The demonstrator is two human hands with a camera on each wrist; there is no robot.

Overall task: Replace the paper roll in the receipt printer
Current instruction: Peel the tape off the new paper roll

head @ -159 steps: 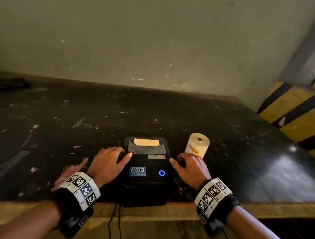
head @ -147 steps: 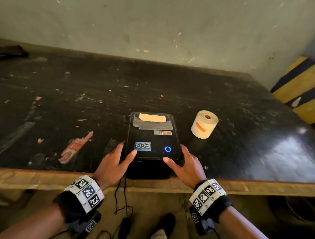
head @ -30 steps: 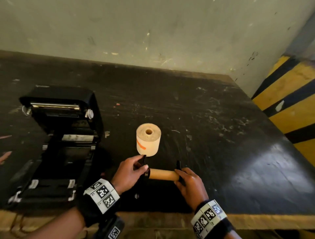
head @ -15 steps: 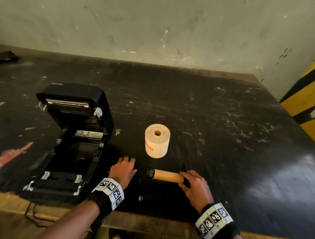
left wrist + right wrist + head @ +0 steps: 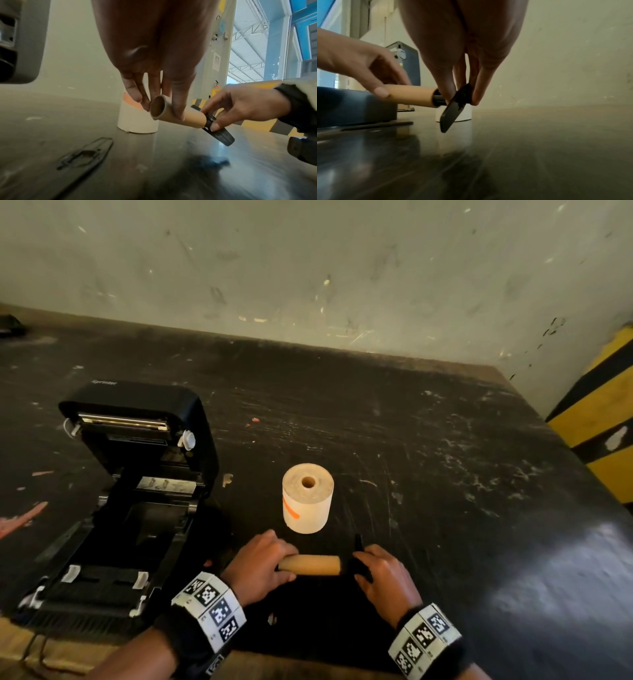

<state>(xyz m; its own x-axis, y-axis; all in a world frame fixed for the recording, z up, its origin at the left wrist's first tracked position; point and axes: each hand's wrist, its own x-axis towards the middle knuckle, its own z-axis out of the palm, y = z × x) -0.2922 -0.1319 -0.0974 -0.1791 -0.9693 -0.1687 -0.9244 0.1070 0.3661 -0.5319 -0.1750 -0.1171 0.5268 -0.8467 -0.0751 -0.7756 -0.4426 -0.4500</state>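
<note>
Above the table, left hand (image 5: 261, 568) pinches cardboard core (image 5: 310, 564) (right hand (image 5: 383, 578): black spindle (image 5: 455, 108)).

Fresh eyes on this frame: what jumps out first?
Front and centre, the left hand and right hand hold a bare cardboard core just above the table, the right pinching the black spindle flange at its end. Behind them a full paper roll stands on end; on the left the printer gapes open.
</note>
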